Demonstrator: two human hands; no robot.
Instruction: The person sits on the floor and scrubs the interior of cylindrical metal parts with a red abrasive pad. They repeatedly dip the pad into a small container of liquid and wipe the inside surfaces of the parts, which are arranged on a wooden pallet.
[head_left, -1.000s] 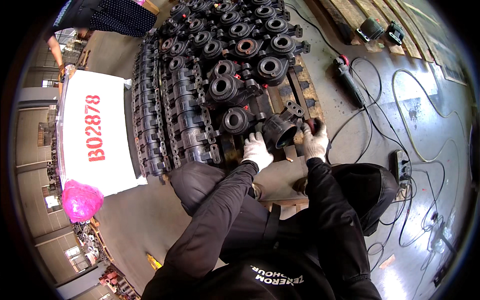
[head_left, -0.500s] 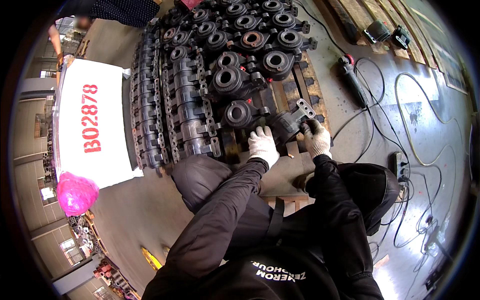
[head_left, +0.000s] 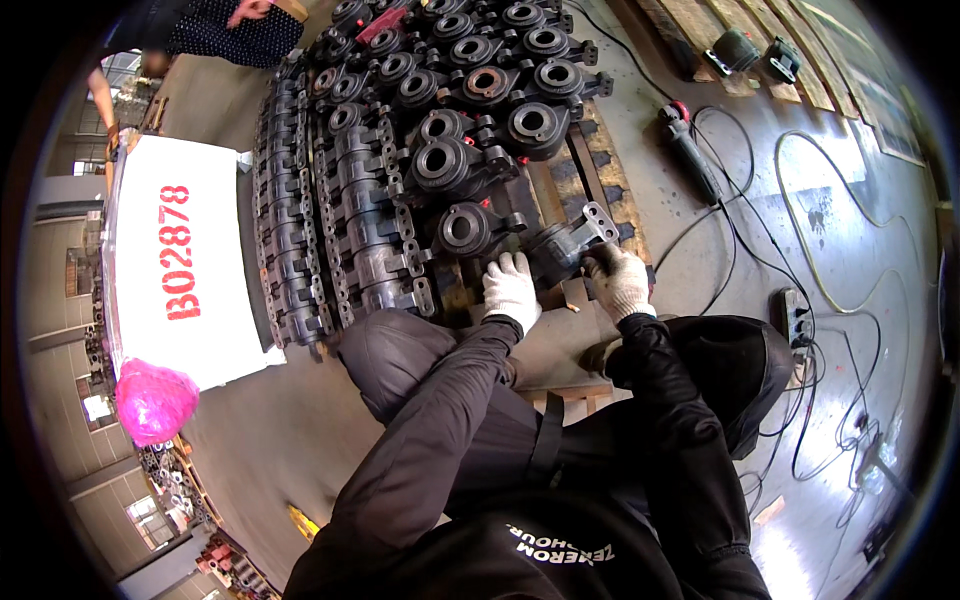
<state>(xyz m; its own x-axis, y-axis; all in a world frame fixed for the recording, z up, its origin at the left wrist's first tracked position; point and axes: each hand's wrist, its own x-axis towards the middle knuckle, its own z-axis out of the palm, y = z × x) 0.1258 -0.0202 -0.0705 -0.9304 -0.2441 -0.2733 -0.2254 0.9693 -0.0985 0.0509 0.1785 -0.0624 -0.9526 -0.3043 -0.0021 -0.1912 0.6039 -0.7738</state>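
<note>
A black cylindrical metal casting (head_left: 556, 255) with a flat, holed bracket lies at the near end of the pallet, between my hands. My right hand (head_left: 622, 283), in a white knit glove, pinches the casting's right side below the bracket; its fingertips are partly hidden. To the left of the casting, my left hand (head_left: 512, 293), gloved alike, rests with its fingers apart and holds nothing. Just beyond it sits a black ring-shaped casting (head_left: 465, 230) with a round bore.
Several similar castings crowd the wooden pallet (head_left: 612, 180), beside long rows of cylindrical parts (head_left: 375, 220). A white board (head_left: 215, 260) with red markings stands left, near a pink wrapped bundle (head_left: 157, 400). An angle grinder (head_left: 690, 155), cables and a power strip (head_left: 795, 318) lie right.
The whole view has shifted slightly, so the parts appear farther left. Both hands keep about the same places around the casting. Another person's hand has come into sight at the top left.
</note>
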